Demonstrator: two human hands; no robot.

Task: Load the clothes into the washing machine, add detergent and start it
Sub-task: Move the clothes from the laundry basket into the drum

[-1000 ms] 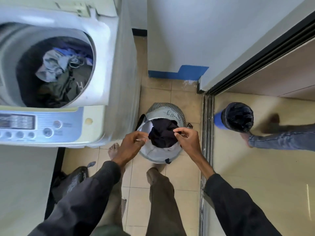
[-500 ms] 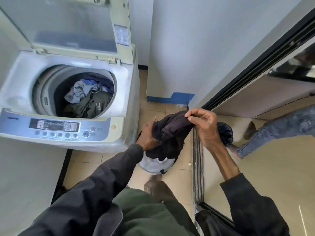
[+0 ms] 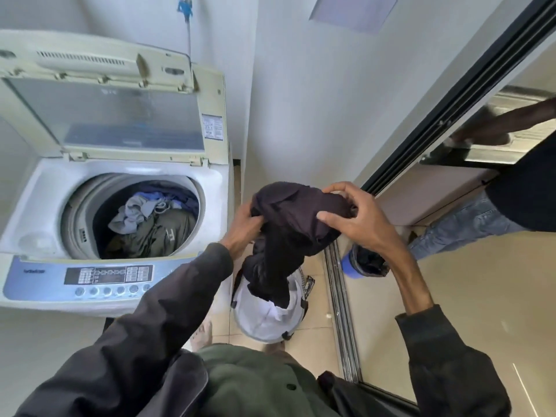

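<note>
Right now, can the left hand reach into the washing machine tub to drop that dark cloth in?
Probably yes. The lid stands open, the tub sits just left of the left hand, and nothing lies between. Both hands, left and right hand, hold the dark garment.

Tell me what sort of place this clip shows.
Probably a home laundry corner: a top-loading washing machine with lid up and clothes in the drum, a laundry basket on the tiled floor, and a sliding door track alongside.

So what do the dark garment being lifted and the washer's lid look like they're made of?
Dark garment: soft matte fabric, probably knit; it bunches and drapes limply from both hands. Washer lid: cream plastic frame, yellowed, around a translucent glossy panel, glass or clear plastic.
</note>
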